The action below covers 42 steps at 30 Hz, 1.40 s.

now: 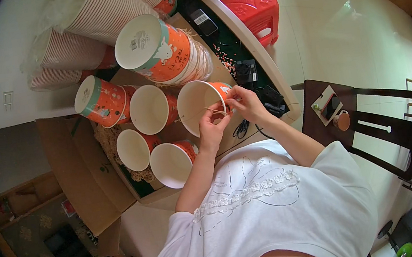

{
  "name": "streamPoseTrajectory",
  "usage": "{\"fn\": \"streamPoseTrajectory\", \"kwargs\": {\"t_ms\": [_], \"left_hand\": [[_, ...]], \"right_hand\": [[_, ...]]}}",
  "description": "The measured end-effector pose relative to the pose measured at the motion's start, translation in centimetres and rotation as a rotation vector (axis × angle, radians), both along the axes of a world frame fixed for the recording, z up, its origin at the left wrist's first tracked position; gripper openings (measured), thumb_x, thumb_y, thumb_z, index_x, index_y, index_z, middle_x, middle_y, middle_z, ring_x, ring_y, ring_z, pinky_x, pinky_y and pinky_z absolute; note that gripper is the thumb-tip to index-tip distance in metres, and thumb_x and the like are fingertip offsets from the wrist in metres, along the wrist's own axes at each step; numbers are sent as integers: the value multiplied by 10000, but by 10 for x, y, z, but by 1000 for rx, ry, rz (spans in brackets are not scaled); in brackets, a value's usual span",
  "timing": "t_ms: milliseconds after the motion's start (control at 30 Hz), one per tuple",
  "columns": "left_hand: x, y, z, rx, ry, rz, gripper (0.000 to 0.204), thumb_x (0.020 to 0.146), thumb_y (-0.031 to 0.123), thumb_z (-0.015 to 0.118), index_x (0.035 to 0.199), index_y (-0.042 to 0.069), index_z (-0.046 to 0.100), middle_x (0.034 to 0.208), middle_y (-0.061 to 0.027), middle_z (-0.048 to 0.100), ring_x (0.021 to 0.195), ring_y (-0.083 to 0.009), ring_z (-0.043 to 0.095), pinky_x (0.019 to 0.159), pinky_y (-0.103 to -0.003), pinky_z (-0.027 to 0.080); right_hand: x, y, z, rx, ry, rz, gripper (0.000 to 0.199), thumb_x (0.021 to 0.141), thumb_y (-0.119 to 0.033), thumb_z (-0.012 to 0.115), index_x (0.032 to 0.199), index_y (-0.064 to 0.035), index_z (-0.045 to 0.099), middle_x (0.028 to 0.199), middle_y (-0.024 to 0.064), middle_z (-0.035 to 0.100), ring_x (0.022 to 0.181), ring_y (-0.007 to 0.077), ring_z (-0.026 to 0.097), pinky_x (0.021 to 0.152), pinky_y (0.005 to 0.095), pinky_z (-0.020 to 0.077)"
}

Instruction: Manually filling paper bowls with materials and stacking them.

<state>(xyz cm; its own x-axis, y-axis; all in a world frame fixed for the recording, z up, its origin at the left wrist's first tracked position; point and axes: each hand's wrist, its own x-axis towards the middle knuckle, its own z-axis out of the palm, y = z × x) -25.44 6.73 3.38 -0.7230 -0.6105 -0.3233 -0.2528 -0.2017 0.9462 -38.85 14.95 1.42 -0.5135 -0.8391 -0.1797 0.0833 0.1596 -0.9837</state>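
A paper bucket, white inside and orange outside, stands right in front of me with its mouth toward me. Across its mouth runs a thin tan twine cord, with a small knot at the left side. My left hand is closed in a pinch on the cord in front of the bucket's near right rim. Beside it, my right hand pinches at the same rim, fingertips close to the left ones; the cord seems to pass between them, though the fingers partly hide it.
More open buckets stand to the left, with an upside-down bucket stack behind. Plastic-wrapped stacks lean at the far left. A phone, small beads, a black device and cables line the table's right side. A cardboard box adjoins at left.
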Motion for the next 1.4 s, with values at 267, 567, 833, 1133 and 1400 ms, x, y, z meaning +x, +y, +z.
{"fn": "streamPoseTrajectory", "kwargs": {"t_ms": [267,567,833,1133,1400], "left_hand": [[3,-4,0,164,36,-26,324,801,5,591,1125,12,598,951,-36,649,777,-93,599,684,-248,493],[-5,0,3,-493,-88,-56,117,812,34,595,909,-4,650,831,-116,655,676,-207,634,637,-291,513],[1,-3,-17,-447,-111,63,49,846,22,544,886,-5,534,778,-123,647,694,-213,667,616,-311,531],[10,1,-22,-333,-30,189,147,811,-20,555,946,17,511,847,-121,608,744,-240,629,658,-344,512],[5,5,31,-794,17,27,214,748,50,647,958,88,637,826,-66,572,851,-274,552,779,-380,452]], "right_hand": [[4,4,-19,-63,-64,-104,94,820,-69,643,827,15,601,734,63,617,669,122,591,611,250,483],[16,21,-14,35,-292,-150,117,815,-101,677,820,9,637,726,25,637,667,67,568,619,218,460],[24,24,-6,-46,-686,-160,182,885,-111,593,1021,11,587,872,68,648,773,117,607,703,254,508],[16,24,-6,26,-499,-88,162,853,-38,617,984,39,560,863,102,654,731,150,631,689,262,528],[9,22,30,129,-50,90,218,847,-15,616,991,-12,452,800,80,646,681,100,600,570,225,475]]}}
